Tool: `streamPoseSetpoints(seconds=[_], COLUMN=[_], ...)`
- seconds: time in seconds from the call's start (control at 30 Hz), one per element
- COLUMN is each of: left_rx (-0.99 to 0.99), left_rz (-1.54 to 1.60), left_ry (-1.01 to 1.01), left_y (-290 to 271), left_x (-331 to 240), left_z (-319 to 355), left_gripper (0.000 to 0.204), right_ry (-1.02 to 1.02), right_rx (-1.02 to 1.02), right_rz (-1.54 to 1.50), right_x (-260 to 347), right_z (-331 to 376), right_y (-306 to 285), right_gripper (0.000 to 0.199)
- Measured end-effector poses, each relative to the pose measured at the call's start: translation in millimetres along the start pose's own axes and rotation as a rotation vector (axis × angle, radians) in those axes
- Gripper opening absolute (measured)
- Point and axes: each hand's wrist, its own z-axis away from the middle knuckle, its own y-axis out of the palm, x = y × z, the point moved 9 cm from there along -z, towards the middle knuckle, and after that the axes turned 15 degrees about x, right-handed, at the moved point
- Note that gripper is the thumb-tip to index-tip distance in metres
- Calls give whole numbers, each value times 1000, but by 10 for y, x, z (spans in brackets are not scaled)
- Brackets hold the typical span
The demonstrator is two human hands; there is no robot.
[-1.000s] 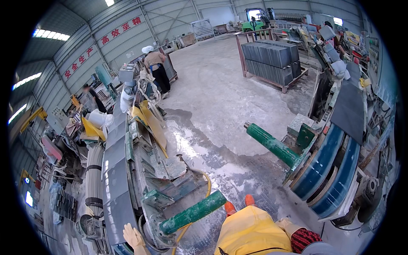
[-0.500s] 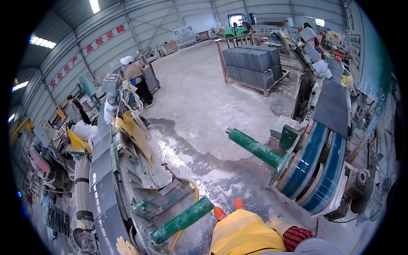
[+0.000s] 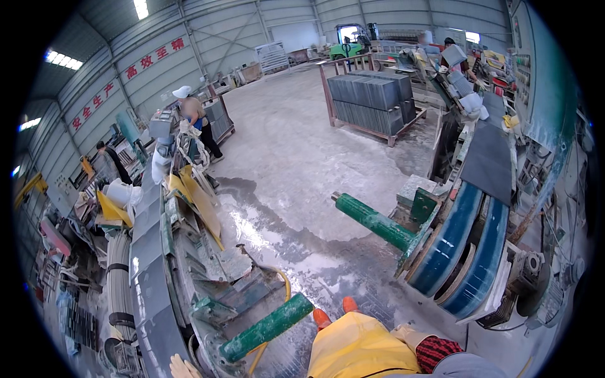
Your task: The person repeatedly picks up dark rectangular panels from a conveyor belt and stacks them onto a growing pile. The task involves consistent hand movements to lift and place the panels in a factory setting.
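My left hand [image 3: 183, 366], in a pale glove, shows at the lower edge with its fingers stretched out and apart, holding nothing. It is right beside the nearest of the dark stone slabs [image 3: 162, 337] lying in a row on the left conveyor; whether it touches that slab I cannot tell. My right hand [image 3: 408, 335], also gloved, hangs by the right side of my yellow apron [image 3: 359, 346], below a red-and-black checked cuff. Its fingers are mostly hidden. A green roller [image 3: 268, 327] sticks out between my left hand and the apron.
On the right, a conveyor with blue belts [image 3: 450, 246] carries a dark slab [image 3: 488, 160], and another green roller [image 3: 375, 220] juts toward the wet floor [image 3: 271, 233]. A rack of slabs [image 3: 368, 97] stands ahead. One person [image 3: 205, 123] works at the left line; others are farther off.
The view has shifted slightly. The person at the left line now leans closer to the machine. My left hand stays by the slab and my right hand by the apron.
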Motion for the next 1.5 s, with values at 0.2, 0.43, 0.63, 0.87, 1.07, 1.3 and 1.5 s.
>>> streamPoseSetpoints(seconds=[0.2, 0.43, 0.63, 0.87, 1.07, 1.3, 1.5], left_rx=[-9, -209, -176, -234, -150, -292, -155], left_rz=[16, 131, 164, 189, 173, 48, 262], left_ry=[-19, -18, 10, 24, 37, 101, -437], left_y=[-67, 349, 327, 405, 498, 413, 559], left_x=[-36, 273, 201, 296, 358, 272, 643], left_z=[70, 67, 112, 91, 58, 221, 508], left_gripper=[43, 41, 42, 43, 42, 50, 48], right_ry=[-20, -91, -109, -211, -218, -148, -206], right_rx=[6, -33, -47, -71, -58, -62, 17], right_rz=[3, -40, -91, -70, -18, 88, -10], right_x=[114, 215, 156, 65, 49, -109, -195], right_z=[233, 350, 353, 116, 135, -453, -1034], right_y=[-59, -114, -137, -122, -216, -206, -90], right_gripper=[55, 55, 51, 46, 39, 33, 31])
